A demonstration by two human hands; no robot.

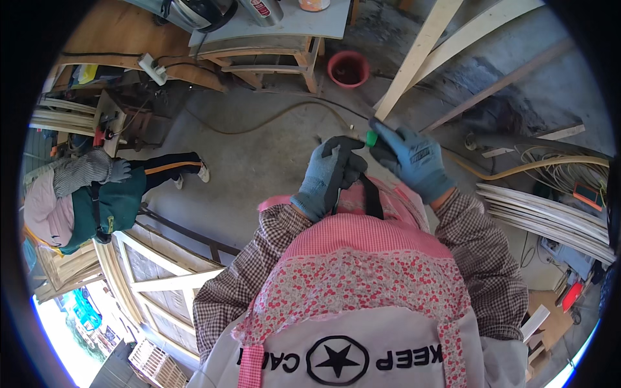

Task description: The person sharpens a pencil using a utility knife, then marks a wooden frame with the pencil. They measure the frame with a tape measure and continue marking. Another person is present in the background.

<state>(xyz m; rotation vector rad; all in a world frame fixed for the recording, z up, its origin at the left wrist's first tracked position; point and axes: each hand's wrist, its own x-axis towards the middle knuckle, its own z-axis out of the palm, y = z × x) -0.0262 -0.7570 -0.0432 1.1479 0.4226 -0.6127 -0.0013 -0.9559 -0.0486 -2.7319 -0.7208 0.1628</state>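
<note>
My left hand [331, 176], in a blue and dark-grey work glove, is closed in front of the apron. Its curled fingers hide whatever is in them. Just to its right, my right hand [414, 158] wears a matching glove and reaches inward. A small green object [371, 138] shows at the right hand's fingertips, close to the left forefinger; its kind is too small to make out. Below the hands a black strap [370, 196] lies against the pink checked apron [349, 226].
A red basin [348, 69] stands on the floor ahead, beside a table [304, 26] with a kettle. Wooden boards [417, 58] lean at the right; stacked strips [543, 216] and coiled cable lie below. A hose [259, 126] crosses the floor. Another person [97, 194] is at left.
</note>
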